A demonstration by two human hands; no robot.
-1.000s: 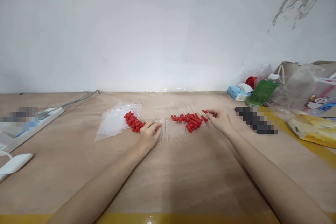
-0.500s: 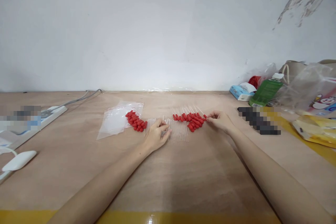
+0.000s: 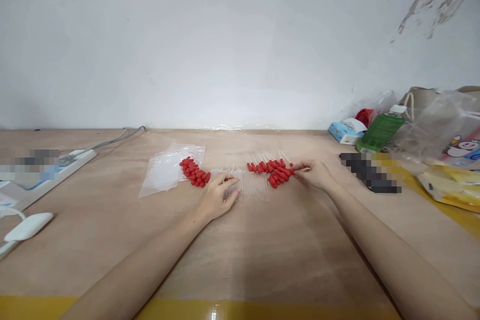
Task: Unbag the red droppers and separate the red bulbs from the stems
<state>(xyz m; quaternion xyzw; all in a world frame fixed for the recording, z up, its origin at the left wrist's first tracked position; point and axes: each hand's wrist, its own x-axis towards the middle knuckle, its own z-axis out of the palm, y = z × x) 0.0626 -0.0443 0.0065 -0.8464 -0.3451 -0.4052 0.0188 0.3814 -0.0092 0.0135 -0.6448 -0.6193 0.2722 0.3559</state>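
Note:
My left hand (image 3: 219,195) rests over a row of thin clear glass dropper tubes (image 3: 256,187), thumb and index finger apart. Some tubes lie partly hidden beneath its fingers. At the right end of a cluster of red rubber bulbs (image 3: 279,176), my right hand (image 3: 311,174) pinches a red rubber bulb (image 3: 293,172) between thumb and fingertips. Just above those fingertips is another red bulb (image 3: 291,164). Behind the cluster, red-capped droppers (image 3: 265,156) lie with their clear tubes pointing away. A second pile of red bulbs (image 3: 195,172) is left of the tubes.
Clear zip bags (image 3: 159,175) lie left of the bulb pile. A white power strip (image 3: 48,177) with cables is on the far left. On the right are a tissue pack (image 3: 344,132), a green bottle (image 3: 381,130), a blurred-out dark object (image 3: 369,172) and plastic bags (image 3: 431,125).
My left hand has shifted slightly left over the tubes. My right fingertips have moved a little down, from the upper red bulb, which is now free, to a bulb below it.

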